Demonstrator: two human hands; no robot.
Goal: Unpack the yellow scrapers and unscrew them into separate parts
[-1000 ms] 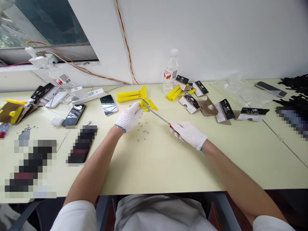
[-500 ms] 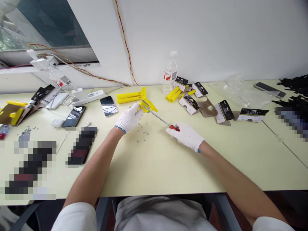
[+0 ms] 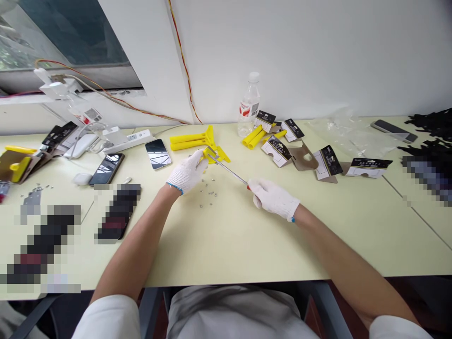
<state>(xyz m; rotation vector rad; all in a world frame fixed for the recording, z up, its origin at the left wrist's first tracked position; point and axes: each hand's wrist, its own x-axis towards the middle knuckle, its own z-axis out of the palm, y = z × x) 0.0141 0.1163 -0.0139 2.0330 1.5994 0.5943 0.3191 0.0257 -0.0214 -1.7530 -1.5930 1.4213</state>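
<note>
Both hands wear white knit gloves. My left hand [image 3: 189, 172] is closed on a yellow scraper [image 3: 207, 152], most of which the glove hides. In my right hand [image 3: 273, 196] is a screwdriver [image 3: 231, 172]; its red handle is nearly covered by the fingers. The long metal shaft points up and left, its tip at the scraper's head. Just behind lie two yellow scrapers [image 3: 190, 140] with their handles side by side. Several small screws [image 3: 211, 193] are scattered on the table below my left hand.
A clear bottle [image 3: 248, 106] stands by the wall near yellow tubes [image 3: 254, 137] and several cardboard packaging cards [image 3: 328, 162]. A plastic bag [image 3: 353, 134] lies at right. Phones [image 3: 158, 154], a power strip [image 3: 132, 140] and packaged scrapers [image 3: 16, 165] occupy the left.
My right hand has shifted its grip, and its fingers now cover more of the red handle. The screwdriver tip stays at the scraper in my left hand. The view has shifted slightly.
</note>
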